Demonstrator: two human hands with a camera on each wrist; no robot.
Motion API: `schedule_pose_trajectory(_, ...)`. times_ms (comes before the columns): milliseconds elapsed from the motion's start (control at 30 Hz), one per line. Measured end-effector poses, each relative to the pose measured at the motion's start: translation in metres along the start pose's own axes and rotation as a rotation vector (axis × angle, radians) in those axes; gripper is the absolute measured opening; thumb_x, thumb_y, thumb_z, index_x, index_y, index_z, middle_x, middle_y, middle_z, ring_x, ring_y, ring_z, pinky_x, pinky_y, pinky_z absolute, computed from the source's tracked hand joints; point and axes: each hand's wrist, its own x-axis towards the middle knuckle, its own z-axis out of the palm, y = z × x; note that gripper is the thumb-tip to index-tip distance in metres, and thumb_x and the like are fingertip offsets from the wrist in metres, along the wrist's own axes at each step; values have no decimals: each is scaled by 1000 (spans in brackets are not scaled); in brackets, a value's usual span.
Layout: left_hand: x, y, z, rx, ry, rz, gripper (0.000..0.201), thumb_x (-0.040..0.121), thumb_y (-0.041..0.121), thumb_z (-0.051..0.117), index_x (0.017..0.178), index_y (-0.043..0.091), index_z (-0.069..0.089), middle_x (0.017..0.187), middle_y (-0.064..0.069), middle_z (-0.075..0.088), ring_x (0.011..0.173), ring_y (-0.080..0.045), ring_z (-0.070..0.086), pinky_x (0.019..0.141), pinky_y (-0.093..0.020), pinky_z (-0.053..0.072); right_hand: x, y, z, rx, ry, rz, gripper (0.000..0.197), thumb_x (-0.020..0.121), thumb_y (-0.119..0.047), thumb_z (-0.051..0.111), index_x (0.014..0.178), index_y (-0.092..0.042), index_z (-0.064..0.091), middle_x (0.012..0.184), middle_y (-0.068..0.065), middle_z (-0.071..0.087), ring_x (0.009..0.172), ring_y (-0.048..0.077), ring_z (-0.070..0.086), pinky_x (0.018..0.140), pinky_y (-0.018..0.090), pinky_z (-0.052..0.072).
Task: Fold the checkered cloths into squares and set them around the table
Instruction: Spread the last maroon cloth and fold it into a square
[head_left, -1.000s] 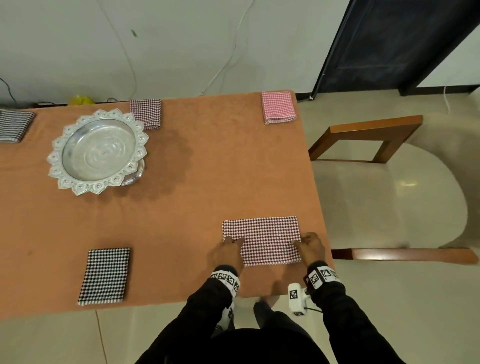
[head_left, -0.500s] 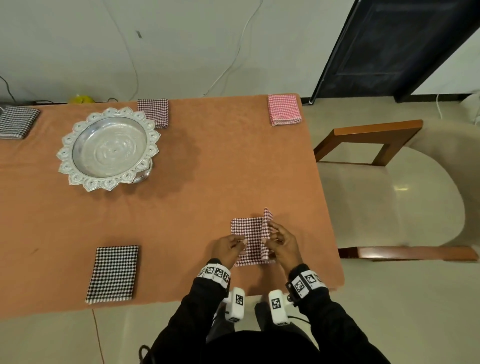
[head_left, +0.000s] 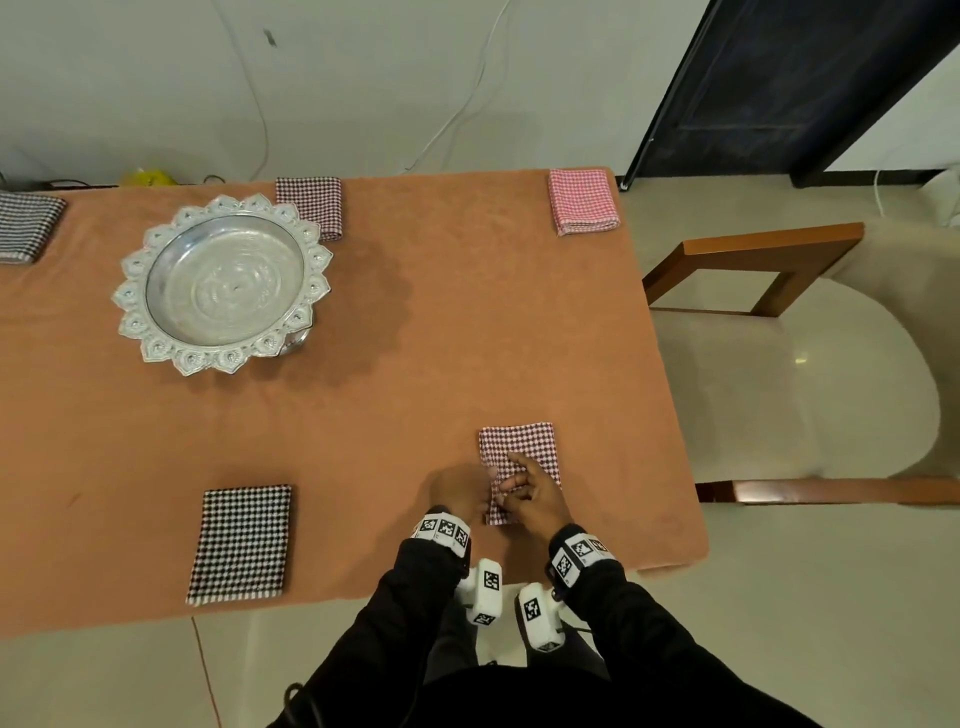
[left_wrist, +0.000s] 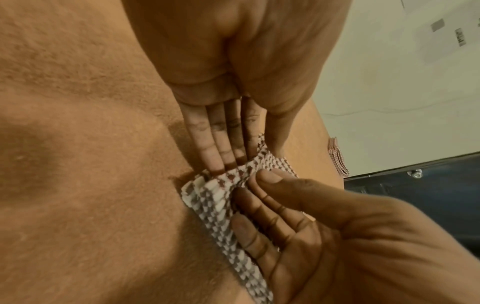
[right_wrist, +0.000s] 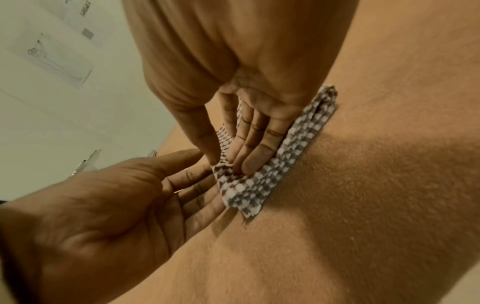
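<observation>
A maroon-and-white checkered cloth (head_left: 524, 441) lies folded into a narrow upright rectangle near the front right of the orange table (head_left: 415, 353). My right hand (head_left: 519, 483) rests on its near half. In the right wrist view its fingers (right_wrist: 246, 162) lie flat on the cloth (right_wrist: 259, 185) and its thumb sits on the far side of a raised layer, pinching it. My left hand (head_left: 467, 493) is just left of the cloth. In the left wrist view its straight fingers (left_wrist: 215, 160) touch the cloth's (left_wrist: 215, 197) left edge.
Folded cloths lie around the table: black-and-white (head_left: 241, 540) front left, dark maroon (head_left: 310, 205) and pink (head_left: 583, 200) at the back, grey-black (head_left: 26, 226) far left. A silver scalloped tray (head_left: 223, 280) stands back left. A cream chair (head_left: 779, 374) adjoins the table's right edge.
The cloth was a wide rectangle a second ago. My right hand carried its right half over to the left, and it now lies half as wide, with both hands together at its near left corner.
</observation>
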Motion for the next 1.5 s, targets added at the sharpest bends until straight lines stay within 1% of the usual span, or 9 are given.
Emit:
schedule_pose_trajectory(200,9,-6,-6,247,54,53,22,75,3,84,93,11,75,82,-7,76,80,-29,74,76,-46,63,-3,-3,-4,-46,45,-23,67,83,16,61,135,-25,54,102,6,67,85,16,63,73,32,59)
schedule_pose_trajectory(333,-2,1,-12,365,64,102,25,74,2,84,95,9,74,79,4,73,79,-19,72,74,-25,58,-6,5,-10,-262,129,-163,57,81,9,64,133,-16,61,106,1,65,91,16,65,89,41,59)
schedule_pose_trajectory(467,-14,11,-9,592,197,275,32,86,-2,62,116,8,70,101,-2,72,94,-21,69,83,-27,55,-14,12,-20,-335,318,-264,42,85,8,58,119,-14,68,111,2,66,98,16,64,92,42,57)
schedule_pose_trajectory(533,-20,17,-2,685,288,455,38,91,1,56,127,9,64,122,-7,66,115,-25,62,101,-31,49,-17,12,-26,-400,366,-265,42,86,3,56,123,-16,65,121,2,62,108,19,62,97,43,56)
schedule_pose_trajectory(600,-21,18,10,793,292,606,48,92,5,58,140,10,53,144,-10,53,136,-28,46,120,-36,31,-17,12,-29,-509,371,-276,47,88,0,55,132,-18,61,134,2,59,123,22,56,107,42,49)
schedule_pose_trajectory(700,-8,12,35,1033,195,723,66,95,19,58,155,12,33,164,-14,26,154,-31,13,125,-39,-1,-9,2,-24,-706,381,-366,53,97,-11,52,149,-16,48,156,5,45,145,25,41,122,36,28)
schedule_pose_trajectory(867,18,-19,34,1338,155,596,75,102,41,16,151,10,-32,163,-13,-30,152,-31,-23,126,-48,1,15,-10,6,-992,226,-575,61,106,-30,34,163,-14,18,171,3,9,159,17,3,128,39,8)
schedule_pose_trajectory(1033,36,-35,30,1285,175,592,71,101,36,22,160,12,-9,168,-9,-18,156,-25,-12,125,-49,12,39,24,-2,-1111,203,-426,67,106,-41,28,163,-12,10,172,5,0,159,22,2,127,43,7)
schedule_pose_trajectory(1500,32,-25,31,1303,144,532,76,100,47,26,160,18,-10,167,-14,-17,155,-29,-13,126,-51,5,40,27,-27,-1115,240,-308,80,103,-50,30,162,-7,-2,171,10,-9,159,22,-8,128,47,8)
